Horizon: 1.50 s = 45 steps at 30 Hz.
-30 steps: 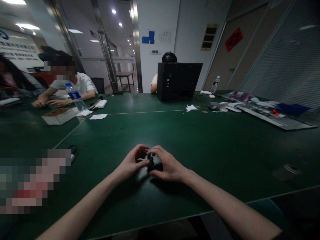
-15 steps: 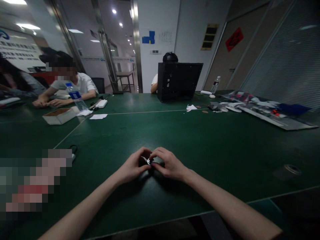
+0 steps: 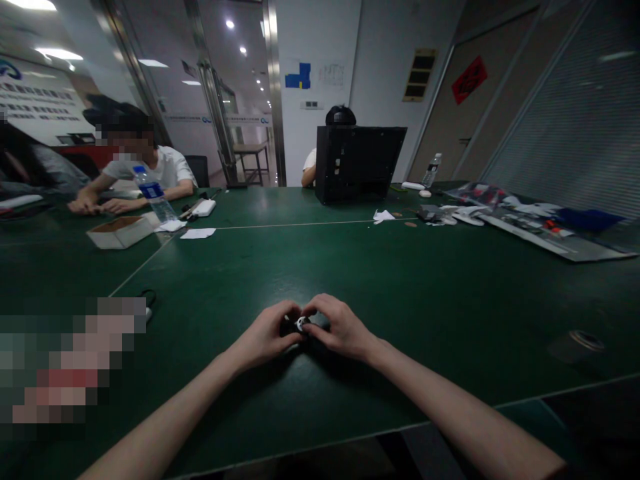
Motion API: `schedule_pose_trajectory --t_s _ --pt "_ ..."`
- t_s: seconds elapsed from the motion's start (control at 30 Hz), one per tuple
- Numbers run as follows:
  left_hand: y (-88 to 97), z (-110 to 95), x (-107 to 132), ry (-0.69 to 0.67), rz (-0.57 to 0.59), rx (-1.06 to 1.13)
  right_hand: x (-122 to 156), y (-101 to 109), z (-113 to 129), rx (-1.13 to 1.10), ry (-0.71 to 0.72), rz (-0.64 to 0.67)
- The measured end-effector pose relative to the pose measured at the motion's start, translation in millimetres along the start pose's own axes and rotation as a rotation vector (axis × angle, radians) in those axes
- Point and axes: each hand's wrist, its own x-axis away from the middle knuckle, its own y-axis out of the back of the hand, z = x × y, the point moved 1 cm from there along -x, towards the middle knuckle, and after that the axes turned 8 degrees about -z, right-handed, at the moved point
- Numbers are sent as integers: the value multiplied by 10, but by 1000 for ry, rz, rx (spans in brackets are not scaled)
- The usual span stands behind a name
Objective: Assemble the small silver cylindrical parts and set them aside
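Note:
Low over the green table, my two hands meet around a small black-and-white object. Its white, rounded part with dark marks shows between the fingertips; its exact kind is too small to make out. My left hand curls its thumb and fingers around the object's left side. From the right, my right hand pinches it with the thumb in front and the fingers bent over the top. Much of the object is hidden by the fingers.
A can-like cylinder stands at right. Farther back are a black box-like case, a white open box, a water bottle, paper scraps and a cluttered board. Several people sit around; a blurred patch covers the left.
The white part between my fingers has turned slightly and shows more of its face. My right fingers have shifted a little on it; both arms stay nearly in place.

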Motion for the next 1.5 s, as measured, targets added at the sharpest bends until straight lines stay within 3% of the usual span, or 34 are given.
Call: schedule_pose_trajectory --t_s 0.23,0.4,0.63,0.8,1.17,1.5 --pt "-1 -20 -2 -6 7 -26 -8 15 4 -21 -17 -16" --pt "7 -29 -1 9 2 -48 -54 175 -35 -17 -65 -82" --pt "50 -70 -5 35 34 -68 -33 276 -225 161 -163 228" --pt "39 -65 -10 33 34 -61 -31 274 -217 181 -206 335" --pt "73 -123 -15 67 71 -111 -39 287 -177 117 -195 304" --pt "57 -34 -16 108 82 29 -6 194 -130 12 -163 278"
